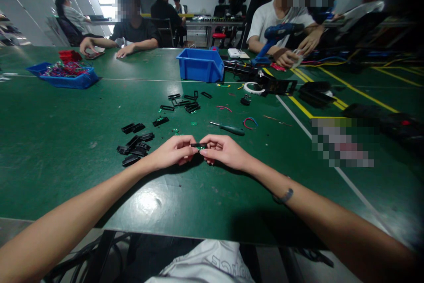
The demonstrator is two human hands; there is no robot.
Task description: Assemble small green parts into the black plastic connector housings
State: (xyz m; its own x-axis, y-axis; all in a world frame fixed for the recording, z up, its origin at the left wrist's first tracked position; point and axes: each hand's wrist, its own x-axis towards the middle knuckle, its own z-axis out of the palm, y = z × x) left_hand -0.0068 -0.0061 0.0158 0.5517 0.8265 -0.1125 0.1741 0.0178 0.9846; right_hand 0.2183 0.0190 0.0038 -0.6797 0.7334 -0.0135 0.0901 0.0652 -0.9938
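Between my two hands, just above the green table, is a small black plastic housing [198,145] with a bit of green circuit board showing at it. My left hand [177,150] pinches its left end, thumb in front. On the right end my right hand [221,148] does the same with thumb and curled fingers. Left of my hands lies a pile of black housings [134,146]. Beyond them are several thin black frames [185,103] and small green boards [194,123]. A screwdriver [232,129] with a green handle rests just past my right hand.
A blue bin [200,66] stands at the table's far middle. To the left, a blue tray [69,79] holds tangled wires. Short red and blue wires [250,122], a white ring [254,88] and a blue power drill [276,38] are on the right. Two people sit opposite.
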